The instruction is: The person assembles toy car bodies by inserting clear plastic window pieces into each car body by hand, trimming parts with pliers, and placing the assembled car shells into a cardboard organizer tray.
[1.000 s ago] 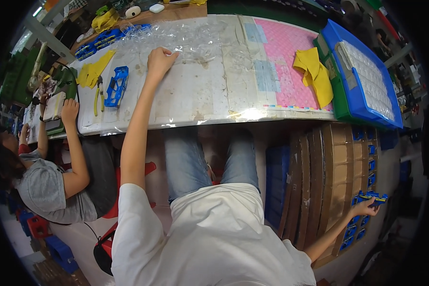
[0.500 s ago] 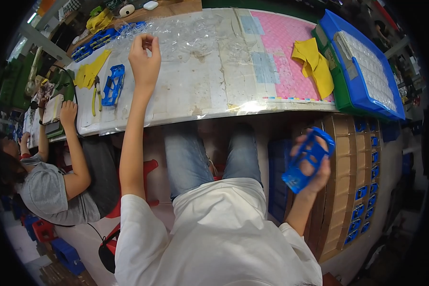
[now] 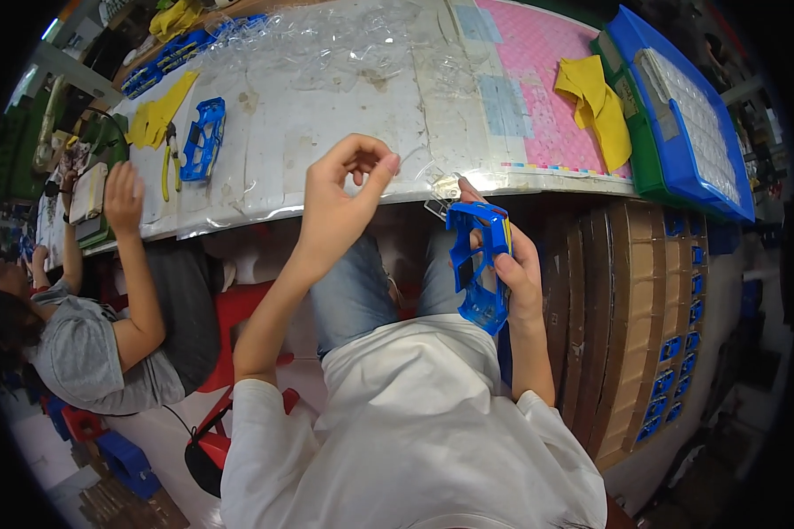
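Observation:
My right hand [image 3: 522, 273] grips a blue plastic toy car body shell [image 3: 485, 304] with window openings, held upright over my lap just off the table's front edge. My left hand [image 3: 344, 198] is over that edge to the left of the shell, thumb and forefinger pinched together; whatever sits between them is too small or too clear to make out. A small transparent plastic part [image 3: 441, 189] shows between the two hands, by the right fingertips; which hand touches it I cannot tell. Another blue car shell [image 3: 205, 141] lies on the table beside yellow-handled pliers [image 3: 168, 167].
Clear plastic parts [image 3: 335, 44] spread across the far table. Yellow cloths [image 3: 163, 110] lie at left and on the pink sheet [image 3: 547, 84]. A blue bin [image 3: 723, 150] stands at right. Divided cardboard boxes [image 3: 631, 326] hold blue shells. A co-worker [image 3: 106, 344] sits at left.
My left hand has come back from the clear plastic parts, toward me and rightward. The right hand has brought the blue shell up and left from beside the cardboard boxes and turned it.

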The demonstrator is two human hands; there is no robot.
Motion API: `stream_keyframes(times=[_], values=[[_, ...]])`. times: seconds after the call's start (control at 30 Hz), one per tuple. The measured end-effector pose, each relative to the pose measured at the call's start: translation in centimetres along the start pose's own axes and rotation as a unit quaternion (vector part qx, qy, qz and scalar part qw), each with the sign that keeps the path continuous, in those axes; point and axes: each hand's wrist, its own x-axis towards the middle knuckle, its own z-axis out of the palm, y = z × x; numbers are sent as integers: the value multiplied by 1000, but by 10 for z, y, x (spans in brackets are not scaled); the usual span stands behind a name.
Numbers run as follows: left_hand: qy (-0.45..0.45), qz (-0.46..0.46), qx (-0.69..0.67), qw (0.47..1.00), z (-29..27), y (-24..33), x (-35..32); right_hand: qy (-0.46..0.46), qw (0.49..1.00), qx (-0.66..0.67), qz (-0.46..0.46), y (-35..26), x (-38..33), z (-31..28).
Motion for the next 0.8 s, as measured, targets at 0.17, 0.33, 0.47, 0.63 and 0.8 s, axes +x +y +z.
stream_keyframes(times=[0.17, 0.33, 0.47, 0.63, 0.8], values=[[103, 40, 92, 990, -16, -7, -2, 23, 1000, 11, 10, 8, -8, -3], [117, 287, 340, 888, -10, 2, -19, 51, 997, 35, 49, 2, -7, 9], [28, 356, 355, 864, 2, 6, -42, 40, 995, 53, 72, 0, -9, 13], [123, 204, 202, 950, -2, 0, -42, 3, 990, 124, 64, 1, -13, 11], [105, 251, 260, 926, 4, -14, -47, 22, 988, 135, 68, 13, -11, 11]])
